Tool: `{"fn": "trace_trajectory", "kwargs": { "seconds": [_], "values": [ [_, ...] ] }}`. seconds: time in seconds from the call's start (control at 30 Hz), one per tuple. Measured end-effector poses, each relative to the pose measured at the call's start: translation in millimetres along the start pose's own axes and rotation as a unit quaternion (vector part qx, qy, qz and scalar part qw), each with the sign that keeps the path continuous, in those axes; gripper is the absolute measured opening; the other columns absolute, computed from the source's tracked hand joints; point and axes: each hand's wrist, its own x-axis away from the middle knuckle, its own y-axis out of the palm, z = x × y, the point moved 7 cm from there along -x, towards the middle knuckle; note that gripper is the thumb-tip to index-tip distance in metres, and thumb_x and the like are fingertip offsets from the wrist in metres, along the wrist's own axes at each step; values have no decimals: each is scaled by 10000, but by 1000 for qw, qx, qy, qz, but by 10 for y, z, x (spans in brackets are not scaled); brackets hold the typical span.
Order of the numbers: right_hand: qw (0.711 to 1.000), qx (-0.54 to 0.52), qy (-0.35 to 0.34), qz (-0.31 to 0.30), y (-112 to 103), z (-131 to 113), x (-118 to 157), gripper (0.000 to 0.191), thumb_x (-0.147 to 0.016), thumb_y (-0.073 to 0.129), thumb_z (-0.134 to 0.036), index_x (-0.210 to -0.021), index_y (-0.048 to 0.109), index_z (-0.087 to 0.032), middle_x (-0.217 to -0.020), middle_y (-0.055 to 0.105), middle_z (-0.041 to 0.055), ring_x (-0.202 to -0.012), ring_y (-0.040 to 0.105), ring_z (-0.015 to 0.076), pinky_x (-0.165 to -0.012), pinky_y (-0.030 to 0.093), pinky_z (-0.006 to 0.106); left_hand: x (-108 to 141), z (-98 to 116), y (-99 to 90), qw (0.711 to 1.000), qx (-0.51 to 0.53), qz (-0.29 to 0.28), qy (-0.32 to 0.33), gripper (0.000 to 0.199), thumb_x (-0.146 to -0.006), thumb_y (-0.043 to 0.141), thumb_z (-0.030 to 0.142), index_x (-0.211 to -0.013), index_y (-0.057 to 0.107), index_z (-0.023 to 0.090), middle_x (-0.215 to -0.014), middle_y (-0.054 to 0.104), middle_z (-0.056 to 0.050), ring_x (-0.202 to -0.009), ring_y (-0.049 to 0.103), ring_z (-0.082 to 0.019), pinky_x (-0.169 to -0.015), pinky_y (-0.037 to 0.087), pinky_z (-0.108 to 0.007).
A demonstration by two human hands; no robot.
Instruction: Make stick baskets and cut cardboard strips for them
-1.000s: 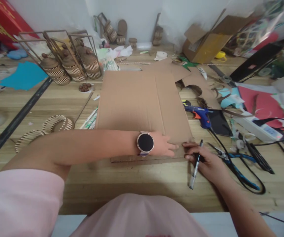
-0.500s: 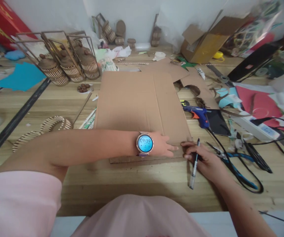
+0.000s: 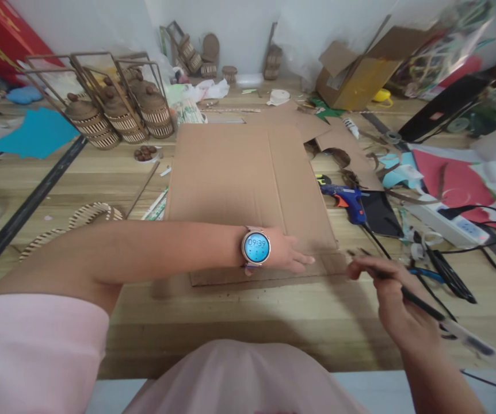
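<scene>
My left hand [image 3: 290,252], with a watch [image 3: 256,247] on its wrist, lies flat with fingers stretched out on a cardboard sheet [image 3: 231,172]. The sheet rests on the table, a crease running down its right part. Off the sheet's lower right corner, my right hand [image 3: 392,293] is raised and closed around a pen [image 3: 423,303]. The pen slants down to the right, its far end smeared by motion. Blue-handled pliers [image 3: 429,275] lie mostly hidden behind that hand.
A blue glue gun [image 3: 347,201] lies right of the cardboard, near a white power strip [image 3: 450,218] with black cables. Lidded woven containers [image 3: 121,118] in frames stand at the back left. An open carton [image 3: 360,69] stands at the back right.
My right hand has lifted away from the cardboard's corner toward the right, swinging the pen from near upright to a slant. My left hand has shifted slightly to the right.
</scene>
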Motion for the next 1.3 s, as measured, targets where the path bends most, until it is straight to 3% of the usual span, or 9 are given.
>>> {"fn": "trace_trajectory", "kwargs": {
  "seconds": [0.1, 0.23, 0.37, 0.6, 0.73, 0.83, 1.07, 1.3],
  "values": [
    [999, -33, -15, -8, 145, -281, 116, 273, -979, 425, -388, -939, 680, -300, -737, 658, 23, -672, 646, 202, -607, 507, 330, -32, -15, 7, 1000, 8, 16, 22, 1059, -405, 855, -68, -1302, 551, 407, -1624, 265, 118, -1249, 444, -343, -866, 522, -482],
    [995, -45, 77, -46, 505, -418, 212, 167, -901, 544, -350, -832, 663, -255, -730, 717, 19, -642, 661, 186, -546, 505, 272, -89, -47, 67, 997, -50, 27, 47, 1164, -422, 886, 57, -1451, 440, 370, -1632, 253, 94, -1251, 454, -358, -897, 531, -486],
    [989, -54, 138, -26, 681, -438, 225, 187, -872, 543, -347, -755, 628, -230, -659, 691, 4, -586, 627, 167, -528, 494, 251, -165, -61, 91, 994, -66, 53, 72, 1235, -375, 888, 109, -1488, 407, 347, -1627, 264, 88, -1219, 464, -376, -885, 543, -473],
    [993, -52, 104, -18, 772, -551, 194, 169, -867, 546, -289, -739, 640, -230, -710, 694, 15, -656, 636, 174, -601, 495, 270, -287, -68, 101, 995, -85, 11, 44, 1434, -303, 929, 108, -1560, 259, 278, -1664, 141, 38, -1226, 444, -350, -925, 538, -462],
    [995, -48, 83, -22, 820, -577, 179, 157, -867, 552, -246, -728, 622, -230, -710, 679, 9, -679, 626, 169, -649, 490, 275, -260, -24, 55, 996, -57, 5, 65, 1405, -328, 935, 174, -1554, 260, 296, -1671, 91, 24, -1258, 415, -365, -962, 498, -499],
    [996, -51, 68, -21, 845, -582, 162, 160, -874, 551, -236, -728, 615, -228, -707, 674, 5, -683, 621, 164, -663, 486, 275, -218, -17, 22, 998, -51, -13, 43, 1404, -329, 943, 178, -1551, 264, 306, -1669, 63, 39, -1271, 414, -368, -961, 503, -502],
    [994, -39, 97, -34, 697, -369, 155, 180, -880, 561, -313, -746, 644, -226, -738, 706, 21, -687, 646, 175, -622, 485, 272, -195, 26, -10, 997, -59, -38, 9, 1392, -346, 906, 39, -1547, 265, 333, -1663, 58, 74, -1268, 418, -352, -971, 513, -526],
    [978, 79, 192, 33, 103, 245, 174, 238, -814, 540, -424, -713, 636, -231, -673, 684, 35, -614, 619, 200, -591, 474, 322, -166, 28, -25, 999, -30, -32, 11, 1375, -307, 824, -9, -1518, 297, 373, -1662, 76, 78, -1274, 422, -335, -911, 518, -478]
  ]
}}
